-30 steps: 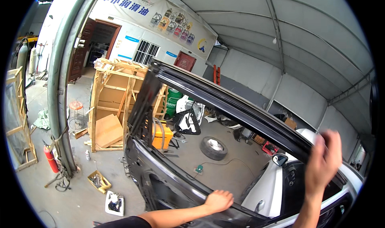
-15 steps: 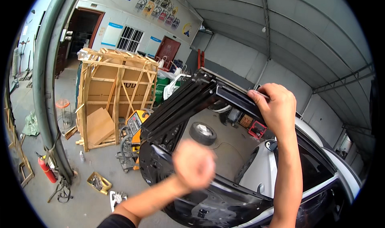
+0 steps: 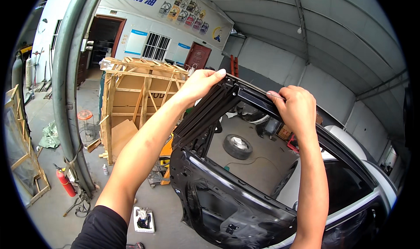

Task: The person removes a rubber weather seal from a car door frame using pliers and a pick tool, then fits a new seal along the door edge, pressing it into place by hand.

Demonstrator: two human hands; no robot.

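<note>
Workpiece: a black metal car door [image 3: 238, 211] with an open rectangular window frame. It stands at the centre and lower right of the view, in front of a white car [image 3: 348, 141] with dark side glass. A thin dark strip [image 3: 249, 84] runs along the top edge of the window frame.

Left hand [image 3: 203, 83]: positioned at the upper left corner of the frame. The thumb is extended, its tip at the end of the strip. The fingers are largely hidden; how far the hand is open, and whether it grips, cannot be told.

Right hand [image 3: 298, 104]: positioned farther along the top edge. The fingers are curled over and the thumb presses from the near side, closing on the strip. Whether the frame is gripped with it cannot be told.

Surroundings: a black rubber tyre [image 3: 237, 147] lies on the grey floor [image 3: 164, 207], visible through the window opening. A white rectangular tray [image 3: 152, 222] holding dark and white items sits on the floor left of the door. A red cylindrical fire extinguisher [image 3: 65, 182] stands beside a grey-green steel column [image 3: 70, 74]. A pale timber crate [image 3: 146, 89] stands behind the left forearm.
</note>
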